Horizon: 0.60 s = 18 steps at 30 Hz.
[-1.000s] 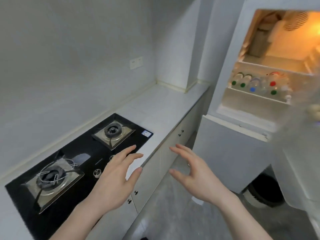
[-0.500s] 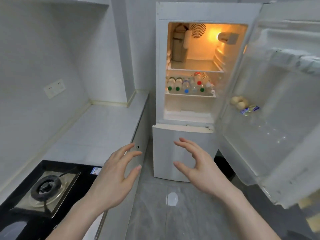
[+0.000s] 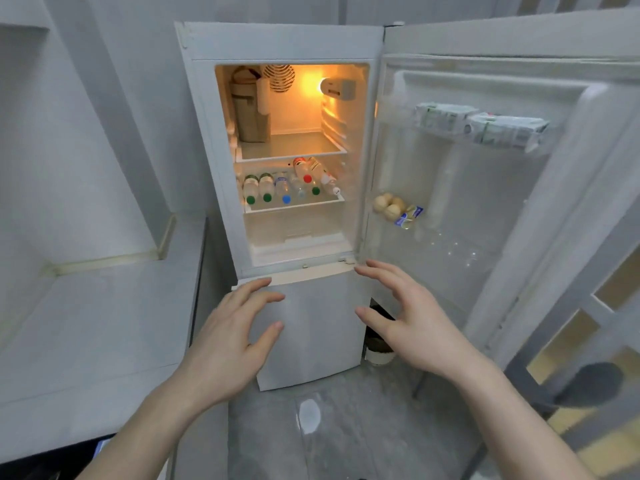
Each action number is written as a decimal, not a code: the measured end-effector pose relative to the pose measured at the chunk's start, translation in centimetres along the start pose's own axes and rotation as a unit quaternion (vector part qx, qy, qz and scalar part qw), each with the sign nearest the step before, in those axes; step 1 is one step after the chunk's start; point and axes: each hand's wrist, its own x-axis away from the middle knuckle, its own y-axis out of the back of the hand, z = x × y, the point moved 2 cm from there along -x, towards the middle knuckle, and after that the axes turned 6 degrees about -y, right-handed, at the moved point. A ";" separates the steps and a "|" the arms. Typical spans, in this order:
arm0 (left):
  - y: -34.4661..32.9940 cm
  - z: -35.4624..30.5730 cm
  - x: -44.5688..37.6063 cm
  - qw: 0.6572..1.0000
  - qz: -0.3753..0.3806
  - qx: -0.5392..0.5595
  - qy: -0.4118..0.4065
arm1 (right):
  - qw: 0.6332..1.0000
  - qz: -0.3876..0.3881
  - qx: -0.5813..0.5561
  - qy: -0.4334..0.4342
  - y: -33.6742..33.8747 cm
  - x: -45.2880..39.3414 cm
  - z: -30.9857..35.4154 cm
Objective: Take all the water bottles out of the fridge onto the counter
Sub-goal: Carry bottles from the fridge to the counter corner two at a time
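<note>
i have both hands up in front of the fridge (image 3: pixel 287 43), empty. my left hand (image 3: pixel 232 337) sits at about 7 o'clock in view, fingers spread and relaxed, holding nothing. my right hand (image 3: pixel 415 323) is at about 5 o'clock, fingers apart and loosely arched, also holding nothing. both hang in front of the closed lower door (image 3: pixel 318 323), well short of the shelves.

the water bottles (image 3: pixel 287 185) lie on the middle shelf (image 3: pixel 294 205), near 12 o'clock from my hands, caps toward me: green, green, blue, then a looser heap with a red cap on top at the right. the counter (image 3: pixel 104 323) is at 9 o'clock, with no bottles on it, so i judge nothing has been moved yet.

risks as i see them: the right-hand bottles are stacked on each other, so pulling a lower one first could let the top ones roll off the shelf edge. the open door (image 3: pixel 485 202) at 2 o'clock crowds my right arm, and its eggs (image 3: pixel 389 206) could be knocked by a wide swing. the bottles may be slick with cold.
</note>
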 end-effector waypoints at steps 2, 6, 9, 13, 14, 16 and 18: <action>-0.5 0.1 -2.1 1.000 -0.003 0.002 -0.014 | 1.000 -0.013 -0.001 -0.009 0.6 -1.1 -0.8; -1.4 0.8 -5.3 1.000 -0.002 0.006 -0.019 | 1.000 -0.012 -0.009 -0.012 0.8 -4.0 -2.1; -1.9 2.0 -7.6 1.000 -0.003 -0.001 -0.011 | 1.000 -0.001 -0.016 -0.004 0.2 -7.8 -2.9; -2.0 4.9 -11.1 1.000 -0.007 -0.017 0.014 | 0.999 0.021 -0.027 0.018 -1.4 -13.5 -4.0; -2.0 5.4 -12.0 1.000 -0.009 -0.020 0.021 | 0.999 0.026 -0.028 0.025 -1.7 -14.7 -4.2; -2.1 6.7 -14.3 0.999 -0.018 -0.027 0.036 | 0.998 0.040 -0.029 0.036 -2.1 -17.8 -4.6; -2.4 7.8 -16.4 0.998 -0.025 -0.032 0.056 | 0.997 0.055 -0.029 0.043 -2.5 -20.8 -5.1</action>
